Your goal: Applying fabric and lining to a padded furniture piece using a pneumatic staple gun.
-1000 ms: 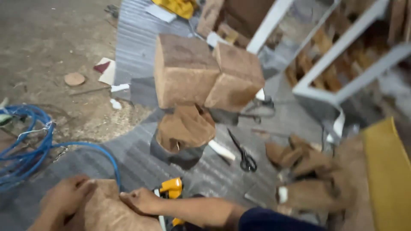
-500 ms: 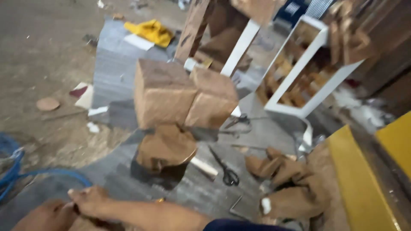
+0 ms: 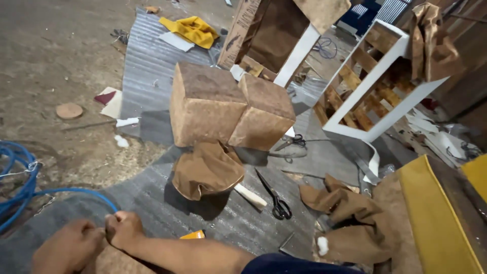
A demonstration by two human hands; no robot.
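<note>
My left hand point(image 3: 66, 248) and my right hand point(image 3: 123, 228) meet at the bottom left, knuckles almost touching. Both are curled closed at the edge of a brown sheet point(image 3: 109, 261) that lies under them, mostly hidden by my right forearm. The corner of a yellow tool point(image 3: 193, 235) peeks out just above that forearm. What the fingertips pinch is too small to make out.
Two brown-covered cubes point(image 3: 205, 104) point(image 3: 266, 114) stand ahead with a draped brown bundle point(image 3: 205, 170) in front. Black scissors point(image 3: 274, 198), a wooden stick point(image 3: 250, 195) and brown scraps point(image 3: 350, 213) lie to the right. A blue hose point(image 3: 20, 177) runs at left, a white slatted frame point(image 3: 375, 86) at back right.
The view has tilted up and away, pushing my hands to the bottom edge. My hands have drawn together and curled closed; the yellow tool is now mostly hidden by my forearm.
</note>
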